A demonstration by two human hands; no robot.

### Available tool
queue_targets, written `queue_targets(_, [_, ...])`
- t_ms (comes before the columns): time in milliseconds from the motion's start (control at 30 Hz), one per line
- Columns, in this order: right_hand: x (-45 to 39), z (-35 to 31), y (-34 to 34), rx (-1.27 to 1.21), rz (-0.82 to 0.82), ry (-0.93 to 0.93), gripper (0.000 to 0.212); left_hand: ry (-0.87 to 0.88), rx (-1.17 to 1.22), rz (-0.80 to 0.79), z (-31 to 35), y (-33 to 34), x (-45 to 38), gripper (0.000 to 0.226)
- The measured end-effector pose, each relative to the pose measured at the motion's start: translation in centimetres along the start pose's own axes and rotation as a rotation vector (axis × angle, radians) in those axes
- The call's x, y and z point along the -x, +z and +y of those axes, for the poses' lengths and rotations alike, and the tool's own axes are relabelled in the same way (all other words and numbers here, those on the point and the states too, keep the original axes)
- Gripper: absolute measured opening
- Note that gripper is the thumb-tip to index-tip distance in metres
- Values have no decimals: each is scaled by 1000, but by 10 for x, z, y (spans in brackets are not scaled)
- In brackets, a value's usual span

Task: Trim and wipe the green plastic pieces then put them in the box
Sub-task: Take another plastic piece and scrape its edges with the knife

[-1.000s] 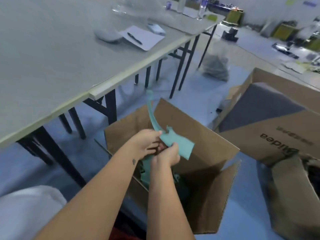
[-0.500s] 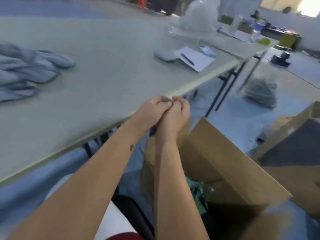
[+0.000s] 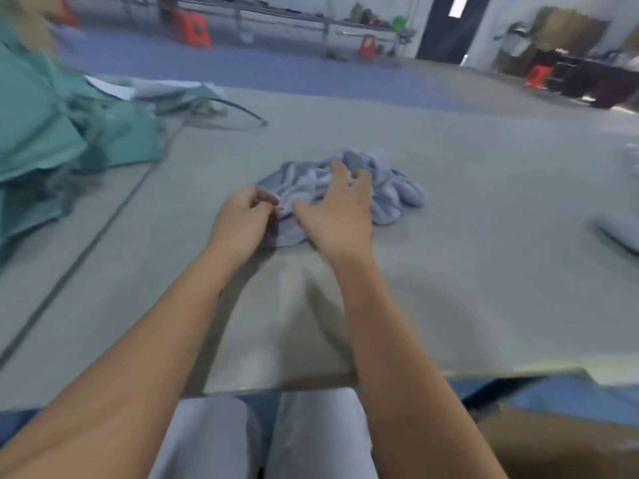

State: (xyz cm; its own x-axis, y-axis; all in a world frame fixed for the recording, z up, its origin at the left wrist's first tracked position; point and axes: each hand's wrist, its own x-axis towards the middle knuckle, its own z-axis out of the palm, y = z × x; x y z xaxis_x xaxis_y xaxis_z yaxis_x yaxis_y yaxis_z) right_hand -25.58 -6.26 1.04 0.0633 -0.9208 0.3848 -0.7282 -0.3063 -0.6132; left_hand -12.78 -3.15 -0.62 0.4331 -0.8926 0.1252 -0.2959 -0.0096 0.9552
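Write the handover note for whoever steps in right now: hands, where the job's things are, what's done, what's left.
Left hand: fingers curled, pinching the near edge of the bluish cloth on the table.
Right hand: fingers spread, resting open on top of the same cloth.
Green plastic pieces: piled at the table's far left, untouched by either hand.
Box: only a cardboard corner shows at lower right, below the table edge; its contents are out of view.
Done: cannot tell from this view.
Left: pick up the cloth, take a green piece from the pile, trim, wipe, box it.
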Motion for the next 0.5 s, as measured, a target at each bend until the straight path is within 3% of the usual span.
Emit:
queue_targets(33, [-9,3,4,49,-70,6,88,32,-92,56,-10,-6,-10,15])
queue_targets(133, [-35,15,10,223,-279,73,112,123,-378,170,-28,-12,-33,57])
queue_targets(200, [-55,23,14,338,-340,84,86,82,-526,112,-32,-4,-48,63])
queue_targets(300, [-86,26,13,474,-410,29,24,65,-586,1,-24,11,-72,26])
queue_targets(367, [-109,25,10,472,-462,-15,16,102,-557,-38,-13,21,-86,13])
queue_targets(433, [-132,28,3,313,-440,27,16,126,-376,-74,-6,31,-99,14])
queue_targets(500, [-151,31,-7,-293,-301,254,18,72,-6,-115,3,39,-106,26])
